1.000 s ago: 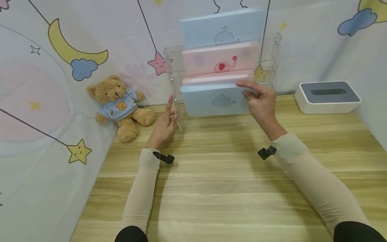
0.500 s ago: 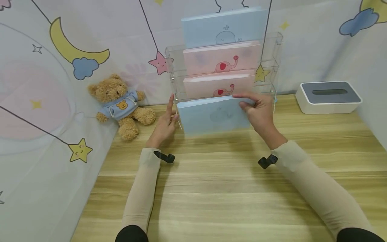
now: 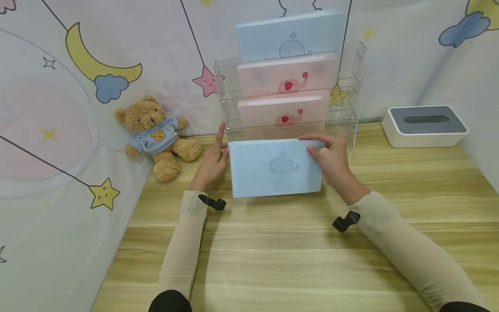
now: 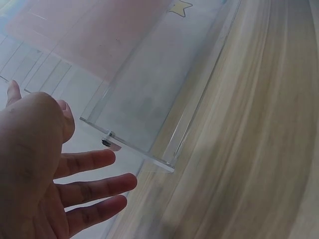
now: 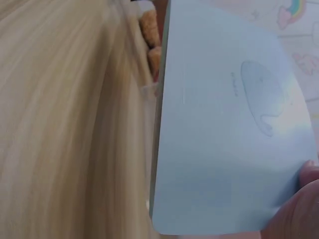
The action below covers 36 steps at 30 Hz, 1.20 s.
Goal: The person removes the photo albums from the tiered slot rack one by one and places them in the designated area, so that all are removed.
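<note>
Out in front of the clear rack (image 3: 345, 126), a pale blue booklet (image 3: 257, 169) hangs in the grasp of the right hand (image 3: 333, 162) — and look where those fingers sit: right up at the top right corner, index finger laid along the upper edge, thumb pressed on the front cover. It's a one-handed pinch, with the whale drawing just left of the thumb tip, facing us, and most of the cover stretching away leftward, free of the fingers. The right wrist view backs it up, the thumb on the cover by one corner. Over at the rack's left side, the left hand (image 3: 210, 164) grips nothing, its fingers extended by the clear side panel — whether they touch it, I can't tell. Behind the held booklet, stepping up the tiers, come a lower pink booklet (image 3: 261, 117), an upper pink booklet (image 3: 259, 80), each with a red elephant, and another blue booklet (image 3: 257, 41) at the top. A teddy bear (image 3: 153, 130) leans left of the rack; a white box (image 3: 425, 136) with a grey top sits to the right.
</note>
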{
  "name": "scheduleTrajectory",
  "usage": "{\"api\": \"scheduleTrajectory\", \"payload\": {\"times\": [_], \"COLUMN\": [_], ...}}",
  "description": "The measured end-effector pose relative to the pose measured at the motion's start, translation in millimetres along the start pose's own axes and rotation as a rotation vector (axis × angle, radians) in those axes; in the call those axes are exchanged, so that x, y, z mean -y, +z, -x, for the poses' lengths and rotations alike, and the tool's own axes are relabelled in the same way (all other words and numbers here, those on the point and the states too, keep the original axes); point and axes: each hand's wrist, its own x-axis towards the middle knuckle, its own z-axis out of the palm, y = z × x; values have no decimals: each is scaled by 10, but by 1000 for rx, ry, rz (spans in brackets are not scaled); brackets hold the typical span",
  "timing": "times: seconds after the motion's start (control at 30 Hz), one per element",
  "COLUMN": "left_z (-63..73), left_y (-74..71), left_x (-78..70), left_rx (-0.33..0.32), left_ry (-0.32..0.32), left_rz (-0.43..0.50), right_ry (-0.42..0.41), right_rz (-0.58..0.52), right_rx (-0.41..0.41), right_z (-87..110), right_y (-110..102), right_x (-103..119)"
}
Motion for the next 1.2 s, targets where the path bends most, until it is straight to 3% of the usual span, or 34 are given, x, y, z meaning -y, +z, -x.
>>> {"api": "scheduleTrajectory", "payload": {"times": [0.77, 1.0, 1.2], "left_z": [11, 11, 7], "left_y": [2, 1, 3], "left_x": [-5, -19, -26], "left_rx": [-4, -7, -1], "left_ry": [1, 3, 1], "left_rz": [-11, -18, -18], "right_ry": [330, 340, 277], "right_rz": [27, 69, 165], "right_rx": [142, 181, 203], "right_z": [-117, -185, -243], "right_y": [80, 105, 101], "right_x": [-313, -431, -582]}}
